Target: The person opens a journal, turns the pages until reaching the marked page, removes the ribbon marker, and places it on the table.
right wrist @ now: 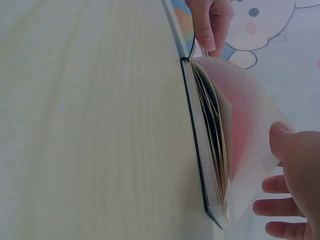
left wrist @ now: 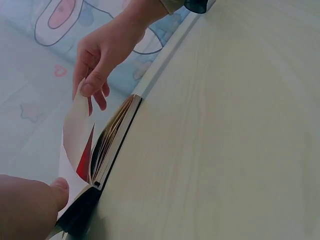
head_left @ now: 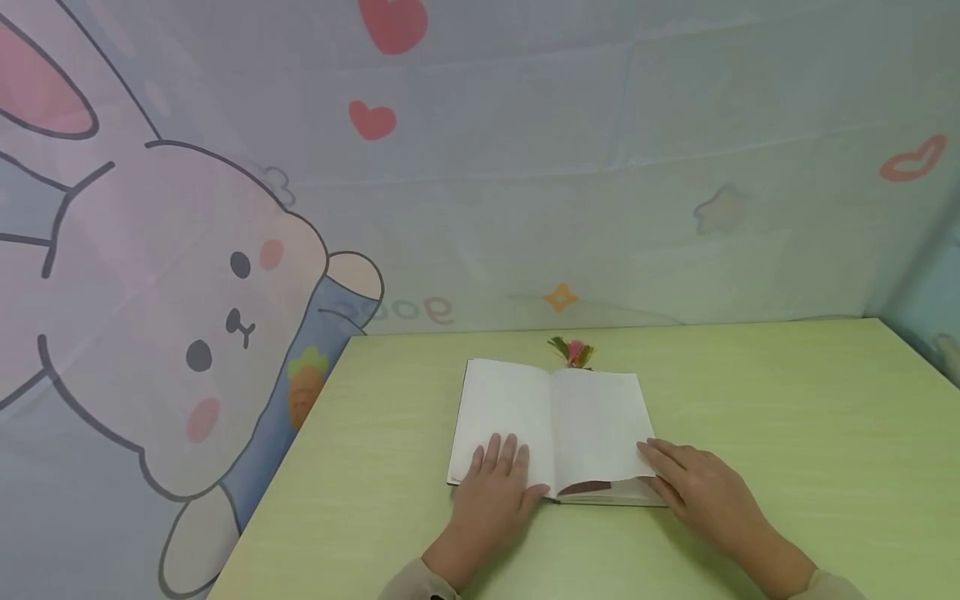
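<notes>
An open book (head_left: 510, 400) with blank white pages lies on the table, its dark cover edge showing along the bottom. My left hand (head_left: 495, 492) rests on the left page with its fingers stretched out. With thumb and finger my right hand (head_left: 697, 487) pinches the outer edge of a right-hand page (head_left: 600, 421). That page is bowed up off the block of pages, as the right wrist view shows from the side. Under it a dark red patch (head_left: 587, 487) appears near the spine; the left wrist view also shows a red piece (left wrist: 86, 159) there.
A tassel (head_left: 576, 353) in pink and green sticks out past the top of the book. The book lies on a pale green table (head_left: 787, 400). Behind the far edge hangs a cloth backdrop (head_left: 525, 208) printed with a rabbit and hearts.
</notes>
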The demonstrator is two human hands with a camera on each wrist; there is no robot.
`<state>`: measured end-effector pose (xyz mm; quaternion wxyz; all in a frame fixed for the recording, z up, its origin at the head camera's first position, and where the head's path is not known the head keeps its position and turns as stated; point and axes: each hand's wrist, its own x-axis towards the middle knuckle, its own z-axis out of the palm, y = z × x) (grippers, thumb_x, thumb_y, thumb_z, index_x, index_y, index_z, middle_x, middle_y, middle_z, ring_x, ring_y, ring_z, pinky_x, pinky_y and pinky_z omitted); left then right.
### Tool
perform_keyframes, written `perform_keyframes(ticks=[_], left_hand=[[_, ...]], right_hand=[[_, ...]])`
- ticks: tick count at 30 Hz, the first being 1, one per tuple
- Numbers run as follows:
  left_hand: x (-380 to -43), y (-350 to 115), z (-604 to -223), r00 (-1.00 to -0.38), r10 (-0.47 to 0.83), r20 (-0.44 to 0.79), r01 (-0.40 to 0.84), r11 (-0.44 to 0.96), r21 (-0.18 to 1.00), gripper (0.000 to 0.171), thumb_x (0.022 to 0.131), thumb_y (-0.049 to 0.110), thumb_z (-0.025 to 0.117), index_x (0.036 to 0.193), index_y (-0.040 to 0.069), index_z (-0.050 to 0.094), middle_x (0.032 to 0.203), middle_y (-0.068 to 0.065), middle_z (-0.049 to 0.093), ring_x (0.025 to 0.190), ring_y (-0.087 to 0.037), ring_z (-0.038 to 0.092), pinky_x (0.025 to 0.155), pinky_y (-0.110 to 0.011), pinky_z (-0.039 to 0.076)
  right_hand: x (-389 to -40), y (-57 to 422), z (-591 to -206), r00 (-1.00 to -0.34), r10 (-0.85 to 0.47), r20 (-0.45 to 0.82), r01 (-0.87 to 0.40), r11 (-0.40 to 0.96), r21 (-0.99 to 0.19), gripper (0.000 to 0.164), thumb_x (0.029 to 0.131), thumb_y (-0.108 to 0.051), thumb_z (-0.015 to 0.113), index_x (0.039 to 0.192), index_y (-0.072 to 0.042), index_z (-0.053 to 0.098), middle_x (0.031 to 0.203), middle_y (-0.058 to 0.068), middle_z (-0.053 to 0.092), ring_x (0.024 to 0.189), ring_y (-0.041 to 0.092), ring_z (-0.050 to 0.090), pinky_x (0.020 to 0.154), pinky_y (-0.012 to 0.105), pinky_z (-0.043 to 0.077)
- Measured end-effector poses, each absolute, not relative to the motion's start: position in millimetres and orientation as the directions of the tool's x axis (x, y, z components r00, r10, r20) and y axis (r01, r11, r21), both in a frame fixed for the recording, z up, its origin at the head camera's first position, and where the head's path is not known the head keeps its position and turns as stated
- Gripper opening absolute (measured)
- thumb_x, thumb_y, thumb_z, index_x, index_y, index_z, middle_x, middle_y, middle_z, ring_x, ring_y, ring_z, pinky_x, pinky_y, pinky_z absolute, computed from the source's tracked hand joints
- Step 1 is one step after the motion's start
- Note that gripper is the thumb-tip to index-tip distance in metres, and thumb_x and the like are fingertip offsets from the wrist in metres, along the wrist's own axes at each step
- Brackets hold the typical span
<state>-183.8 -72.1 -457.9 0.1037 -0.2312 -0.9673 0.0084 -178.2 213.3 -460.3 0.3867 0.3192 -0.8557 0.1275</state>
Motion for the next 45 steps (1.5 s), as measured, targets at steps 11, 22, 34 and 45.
perform_keyframes(ticks=[11, 22, 34, 45], left_hand=[[-186.6, -68.8, -458.3, -0.886, 0.424, 0.187, 0.427, 0.904, -0.025, 0.071, 0.093, 0.06, 0.03, 0.134, 0.005, 0.049, 0.141, -0.018, 0.041, 0.133, -0.032, 0.031, 0.106, -0.046, 0.026], [-186.4, -61.1, -454.8, -0.898, 0.389, 0.204, 0.393, 0.919, -0.024, 0.085, 0.087, 0.072, 0.023, 0.132, 0.005, 0.05, 0.14, -0.018, 0.041, 0.133, -0.033, 0.032, 0.106, -0.048, 0.025], [-188.1, -53.5, -461.9, -0.893, 0.332, 0.304, 0.341, 0.94, -0.025, 0.102, 0.077, 0.082, 0.024, 0.132, -0.001, 0.047, 0.135, -0.019, 0.047, 0.127, -0.036, 0.039, 0.102, -0.05, 0.029], [-188.4, -55.0, -460.2, -0.87, 0.315, 0.38, 0.38, 0.919, 0.11, 0.099, 0.082, 0.069, 0.048, 0.146, -0.001, 0.019, 0.15, -0.019, 0.022, 0.135, -0.036, 0.025, 0.103, -0.049, 0.029]], right_hand=[[-178.6, 208.7, -452.6, -0.497, -0.378, 0.781, -0.607, 0.794, -0.002, 0.066, 0.094, -0.055, 0.039, 0.115, 0.004, 0.062, 0.099, 0.016, 0.067, 0.077, 0.032, 0.065, 0.061, 0.044, 0.051], [-181.7, 196.5, -445.9, -0.55, -0.346, 0.76, -0.603, 0.794, -0.075, 0.066, 0.091, -0.056, 0.045, 0.124, 0.0, 0.057, 0.097, 0.018, 0.067, 0.081, 0.033, 0.065, 0.067, 0.047, 0.05], [-185.1, 180.2, -437.3, -0.569, -0.358, 0.74, -0.627, 0.772, -0.109, 0.065, 0.092, -0.053, 0.047, 0.131, -0.002, 0.051, 0.11, 0.016, 0.065, 0.089, 0.033, 0.064, 0.073, 0.048, 0.049], [-183.1, 180.1, -436.0, -0.674, -0.368, 0.64, -0.578, 0.803, -0.147, 0.07, 0.081, -0.039, 0.069, 0.137, -0.005, 0.044, 0.117, 0.014, 0.062, 0.096, 0.032, 0.062, 0.08, 0.047, 0.048]])
